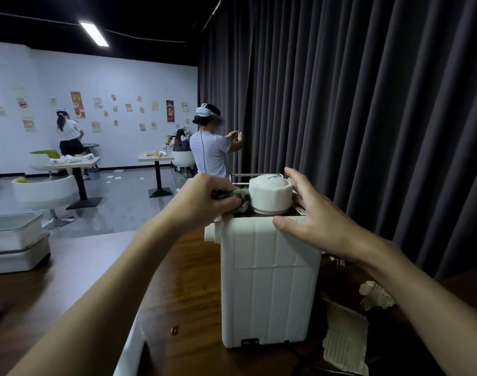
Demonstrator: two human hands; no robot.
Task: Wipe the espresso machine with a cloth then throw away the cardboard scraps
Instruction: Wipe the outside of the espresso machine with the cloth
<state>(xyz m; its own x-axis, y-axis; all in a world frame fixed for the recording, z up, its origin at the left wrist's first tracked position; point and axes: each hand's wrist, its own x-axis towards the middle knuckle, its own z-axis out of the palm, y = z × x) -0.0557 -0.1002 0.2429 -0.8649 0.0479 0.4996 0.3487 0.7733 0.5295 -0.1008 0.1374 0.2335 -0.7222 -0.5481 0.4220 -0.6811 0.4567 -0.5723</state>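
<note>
Our left hand [207, 196] pinches the green cloth [241, 198] and presses it on top of the white espresso machine [269, 280], against the left side of its round cap [271, 192]. The next wipe, we judge, must go rightward around this cap. Our right hand [318, 213], with fingers spread and straight, rests on the machine's top right edge. The cardboard scraps [345, 340] lie at the right side of the wooden counter [183, 280], just beside the machine's base.

One white boxy plastic espresso machine [269, 280] under the fingers [295, 180], one green-and-white fuzzy cloth [242, 198] in the left ones, two pale torn cardboard scraps [345, 346] to their right, two white trays [14, 248] far left.
</note>
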